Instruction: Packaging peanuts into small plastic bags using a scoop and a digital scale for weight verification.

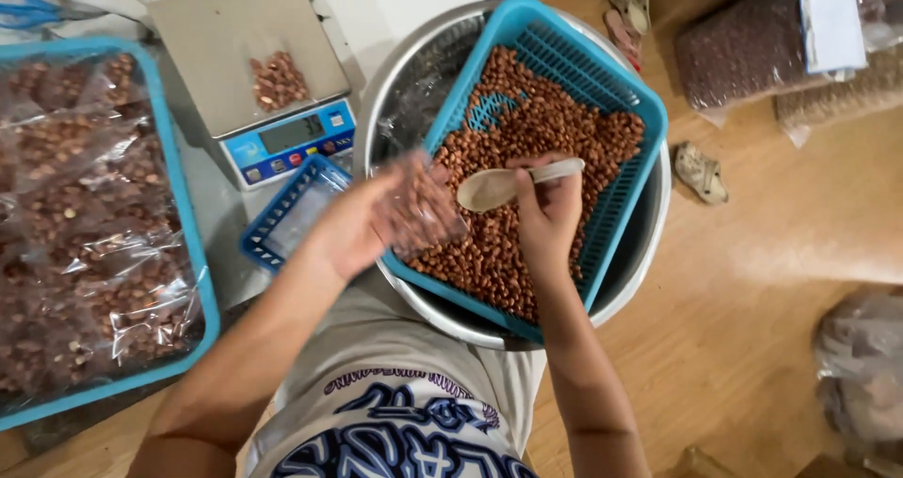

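Observation:
My left hand (362, 222) holds a small clear plastic bag of peanuts (421, 207) over the near-left edge of a blue plastic basket (583, 45). The basket is full of brown peanuts (541, 125) and rests tilted inside a large steel bowl (649, 243). My right hand (547, 210) grips a pale spoon (499, 186) whose bowl points left toward the bag's mouth. The spoon looks empty.
A digital scale (254, 64) at upper left carries a small bag of peanuts (278, 81). A big blue tray (193, 243) on the left holds several filled bags. A smaller blue basket (292, 210) sits below the scale. Large sacks (743, 45) and sandals (701, 172) lie on the wooden floor.

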